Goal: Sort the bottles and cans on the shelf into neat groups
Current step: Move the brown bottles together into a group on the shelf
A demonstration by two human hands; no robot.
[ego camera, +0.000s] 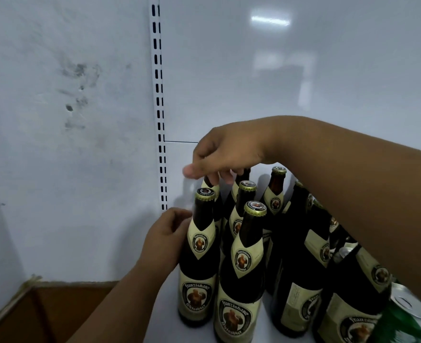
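Several dark beer bottles (pixel 248 266) stand close together on the white shelf (pixel 160 323).
The right hand (pixel 225 151) pinches the top of a back bottle (pixel 210 186); the left hand (pixel 166 235) curls against the front left bottle (pixel 199 263). A green can (pixel 410 310) lies at the right edge.

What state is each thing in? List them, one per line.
left hand: against the side of the front-left bottle
right hand: fingers on the top of a back bottle
front-left bottle: upright, capped
other brown bottles: upright, visible tops capped
green can: blurred, top sealed
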